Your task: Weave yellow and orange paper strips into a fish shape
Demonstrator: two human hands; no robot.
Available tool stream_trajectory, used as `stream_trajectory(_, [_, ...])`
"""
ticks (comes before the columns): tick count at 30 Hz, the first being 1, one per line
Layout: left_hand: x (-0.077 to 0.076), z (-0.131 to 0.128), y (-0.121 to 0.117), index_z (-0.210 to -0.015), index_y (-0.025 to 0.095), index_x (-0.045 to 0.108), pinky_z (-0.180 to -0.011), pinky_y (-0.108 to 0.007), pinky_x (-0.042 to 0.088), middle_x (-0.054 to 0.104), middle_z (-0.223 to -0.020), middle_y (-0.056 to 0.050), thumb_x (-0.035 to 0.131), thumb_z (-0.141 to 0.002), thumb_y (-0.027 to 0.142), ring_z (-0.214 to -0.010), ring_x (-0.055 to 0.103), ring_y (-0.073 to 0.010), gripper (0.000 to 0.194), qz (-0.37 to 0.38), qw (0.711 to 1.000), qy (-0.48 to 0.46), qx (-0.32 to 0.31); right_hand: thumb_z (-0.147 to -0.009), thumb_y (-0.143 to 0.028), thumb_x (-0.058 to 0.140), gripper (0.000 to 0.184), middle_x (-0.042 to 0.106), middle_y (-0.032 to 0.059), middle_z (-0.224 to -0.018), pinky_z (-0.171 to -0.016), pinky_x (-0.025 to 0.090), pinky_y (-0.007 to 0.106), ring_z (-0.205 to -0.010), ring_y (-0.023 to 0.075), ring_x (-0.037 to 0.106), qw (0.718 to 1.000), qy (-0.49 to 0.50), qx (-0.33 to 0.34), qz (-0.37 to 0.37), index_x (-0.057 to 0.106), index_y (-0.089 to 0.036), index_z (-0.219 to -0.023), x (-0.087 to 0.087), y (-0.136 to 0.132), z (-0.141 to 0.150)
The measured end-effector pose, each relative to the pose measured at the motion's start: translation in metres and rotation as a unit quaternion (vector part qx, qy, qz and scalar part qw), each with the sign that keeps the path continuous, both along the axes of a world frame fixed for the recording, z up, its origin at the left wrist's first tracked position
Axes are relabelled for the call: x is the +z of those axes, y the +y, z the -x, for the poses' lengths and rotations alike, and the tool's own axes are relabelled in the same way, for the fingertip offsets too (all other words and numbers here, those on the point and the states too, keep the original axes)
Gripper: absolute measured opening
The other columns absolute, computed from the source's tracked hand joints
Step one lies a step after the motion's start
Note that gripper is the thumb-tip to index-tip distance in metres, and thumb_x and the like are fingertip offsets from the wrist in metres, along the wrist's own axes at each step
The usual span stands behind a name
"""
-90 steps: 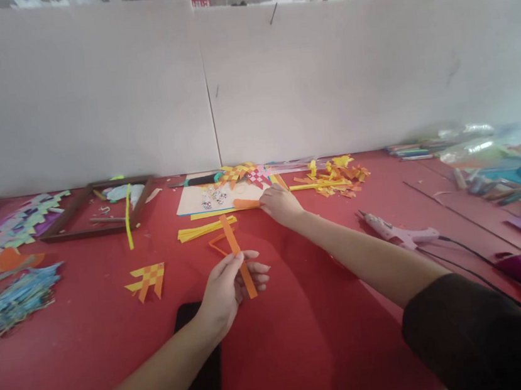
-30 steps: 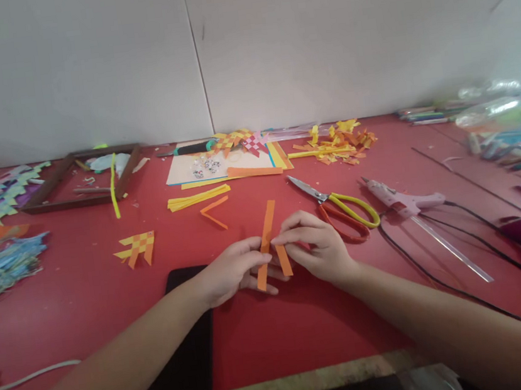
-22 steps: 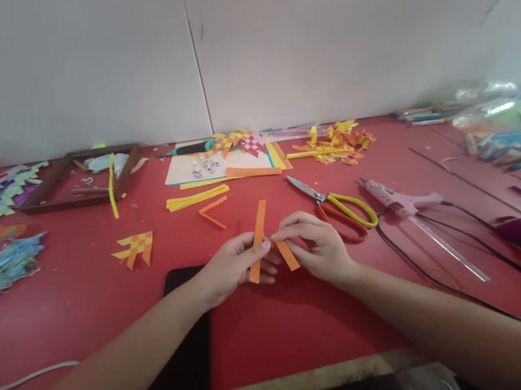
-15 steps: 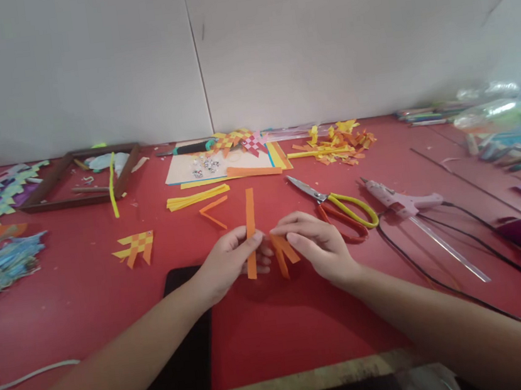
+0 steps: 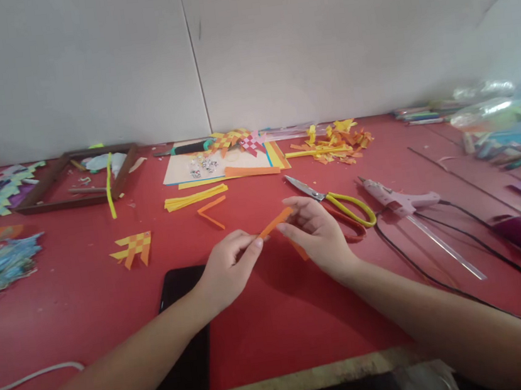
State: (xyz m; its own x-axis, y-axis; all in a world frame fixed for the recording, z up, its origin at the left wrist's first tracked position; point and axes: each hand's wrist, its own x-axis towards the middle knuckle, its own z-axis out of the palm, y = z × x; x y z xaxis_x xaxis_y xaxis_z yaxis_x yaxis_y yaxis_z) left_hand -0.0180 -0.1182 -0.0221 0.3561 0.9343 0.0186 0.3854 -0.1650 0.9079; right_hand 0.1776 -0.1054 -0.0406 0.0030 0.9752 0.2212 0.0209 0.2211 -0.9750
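Observation:
Between my hands an orange paper strip (image 5: 273,224) slants up to the right. My left hand (image 5: 231,263) pinches its lower end between thumb and fingers. My right hand (image 5: 317,232) has its fingers curled at the strip's upper end, and a second orange paper piece (image 5: 301,250) pokes out below its thumb, mostly hidden. Just beyond my left hand lies a bent orange strip (image 5: 210,211). A woven yellow and orange paper fish (image 5: 134,248) rests on the table to the left. Yellow-and-red-handled scissors (image 5: 348,209) lie close behind my right hand.
A black phone (image 5: 185,356) lies under my left forearm. Yellow strips (image 5: 194,197) sit behind my hands, with paper sheets (image 5: 181,170) and paper scraps (image 5: 339,141) farther back. A pink glue gun (image 5: 398,197) with its cable is at right, a brown frame (image 5: 45,183) at back left.
The orange strip in my left hand has turned from upright to slanting right, towards my right hand. My right hand has shifted slightly, and the orange piece in it is now more hidden.

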Motion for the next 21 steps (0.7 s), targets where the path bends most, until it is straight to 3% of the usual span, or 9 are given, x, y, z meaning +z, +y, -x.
stream_trajectory(3, [0.0, -0.005, -0.006, -0.125, 0.02, 0.062, -0.078, -0.035, 0.045, 0.063, -0.102, -0.009, 0.054, -0.093, 0.037, -0.09, 0.058, -0.0241, 0.037, -0.022, 1.0, 0.02, 0.01, -0.079, -0.027, 0.07, 0.033, 0.063, 0.0009, -0.089, -0.074, 0.055, 0.028, -0.08, 0.0133, 0.063, 1.0, 0.001, -0.023, 0.011, 0.055, -0.024, -0.108, -0.003, 0.004, -0.003])
stream_trajectory(5, [0.006, -0.003, -0.005, -0.13, 0.02, 0.057, -0.094, -0.041, 0.042, 0.062, -0.115, -0.012, 0.059, -0.089, 0.033, -0.107, 0.054, -0.0294, 0.043, -0.1, 0.993, 0.05, 0.025, -0.08, -0.028, 0.069, 0.032, 0.063, 0.0008, -0.09, -0.074, 0.054, 0.029, -0.08, 0.0132, 0.063, 0.998, -0.003, -0.055, 0.01, 0.054, -0.024, -0.107, -0.007, 0.008, -0.006])
stream_trajectory(6, [0.012, 0.002, -0.002, -0.13, 0.019, 0.057, -0.103, -0.046, 0.036, 0.06, -0.121, -0.014, 0.06, -0.088, 0.032, -0.117, 0.05, -0.0325, 0.044, -0.16, 0.982, 0.095, 0.028, -0.08, -0.029, 0.068, 0.031, 0.062, 0.0006, -0.091, -0.073, 0.054, 0.028, -0.079, 0.0127, 0.062, 0.997, -0.006, -0.072, 0.007, 0.054, -0.024, -0.107, -0.008, 0.01, -0.007])
stream_trajectory(8, [0.026, 0.022, 0.009, -0.126, 0.017, 0.058, -0.106, -0.05, 0.033, 0.06, -0.121, -0.015, 0.052, -0.089, 0.025, -0.118, 0.049, -0.0339, 0.038, -0.252, 0.944, 0.214, 0.019, -0.081, -0.029, 0.067, 0.031, 0.06, 0.0003, -0.093, -0.071, 0.053, 0.028, -0.076, 0.0116, 0.06, 0.995, -0.009, -0.098, 0.003, 0.054, -0.024, -0.108, -0.011, 0.014, -0.011])
stream_trajectory(10, [0.042, 0.057, 0.026, -0.114, 0.015, 0.062, -0.103, -0.048, 0.036, 0.063, -0.115, -0.015, 0.046, -0.089, 0.019, -0.113, 0.053, -0.0334, 0.031, -0.273, 0.909, 0.313, 0.036, -0.08, -0.027, 0.066, 0.029, 0.059, 0.0002, -0.094, -0.069, 0.052, 0.027, -0.075, 0.011, 0.059, 0.993, -0.004, -0.115, 0.001, 0.054, -0.024, -0.107, -0.013, 0.017, -0.014])
stream_trajectory(13, [0.054, 0.12, 0.049, -0.113, 0.011, 0.061, -0.099, -0.048, 0.039, 0.063, -0.115, -0.016, 0.049, -0.088, 0.02, -0.111, 0.056, -0.0349, 0.029, -0.191, 0.864, 0.463, 0.046, -0.079, -0.025, 0.066, 0.028, 0.058, 0.0003, -0.093, -0.069, 0.052, 0.026, -0.076, 0.011, 0.058, 0.992, 0.008, -0.127, 0.004, 0.055, -0.024, -0.104, -0.012, 0.02, -0.015])
stream_trajectory(16, [0.051, 0.167, 0.06, -0.102, 0.012, 0.063, -0.092, -0.039, 0.043, 0.068, -0.104, -0.01, 0.057, -0.089, 0.032, -0.102, 0.061, -0.0288, 0.025, -0.078, 0.878, 0.468, 0.063, -0.077, -0.023, 0.067, 0.028, 0.059, 0.0003, -0.092, -0.07, 0.051, 0.026, -0.078, 0.0116, 0.059, 0.992, 0.014, -0.126, 0.005, 0.056, -0.024, -0.103, -0.011, 0.02, -0.013])
stream_trajectory(18, [0.045, 0.181, 0.062, -0.098, 0.015, 0.062, -0.079, -0.027, 0.045, 0.07, -0.093, -0.004, 0.057, -0.09, 0.036, -0.088, 0.065, -0.0203, 0.024, -0.052, 0.889, 0.452, 0.052, -0.077, -0.023, 0.067, 0.028, 0.06, 0.0002, -0.091, -0.069, 0.051, 0.027, -0.079, 0.0122, 0.06, 0.992, 0.017, -0.122, 0.006, 0.057, -0.024, -0.103, -0.01, 0.02, -0.011])
stream_trajectory(21, [0.035, 0.179, 0.06, -0.087, 0.017, 0.06, -0.064, -0.018, 0.038, 0.069, -0.074, 0.003, 0.063, -0.087, 0.043, -0.068, 0.061, -0.0129, 0.026, -0.027, 0.898, 0.435, 0.056, -0.077, -0.023, 0.067, 0.028, 0.059, -0.0003, -0.091, -0.07, 0.051, 0.026, -0.078, 0.0116, 0.06, 0.992, 0.021, -0.122, 0.01, 0.057, -0.024, -0.103, -0.009, 0.02, -0.01])
